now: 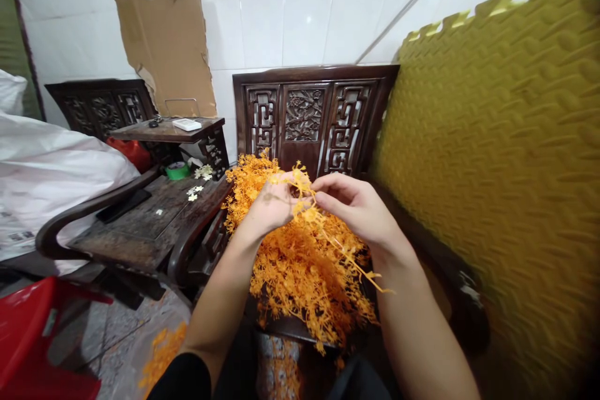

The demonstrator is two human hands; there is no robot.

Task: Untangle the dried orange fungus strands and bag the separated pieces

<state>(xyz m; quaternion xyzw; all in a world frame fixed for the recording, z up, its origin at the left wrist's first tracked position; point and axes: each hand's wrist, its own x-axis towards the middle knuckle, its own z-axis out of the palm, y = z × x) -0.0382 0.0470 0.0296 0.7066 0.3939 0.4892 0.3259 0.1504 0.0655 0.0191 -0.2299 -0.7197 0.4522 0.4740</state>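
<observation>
Both hands meet in the middle of the view over a big pile of orange artificial flower sprays (304, 281) heaped on a dark wooden chair (304, 159). My left hand (276, 200) is closed on a yellow-orange plastic flower stem (344, 252), whose small blossoms stand up by the fingers and whose thin end trails down to the right. The thumb and fingers of my right hand (349, 200) pinch the same stem close beside the left hand. The left fingertips are partly hidden behind the blossoms.
A yellow foam mat (492, 125) stands along the right. At left are a small wooden table (173, 128), green tape (178, 170), white plastic bags (56, 169) and a red stool (42, 331). A clear bag (162, 350) with orange pieces lies on the floor.
</observation>
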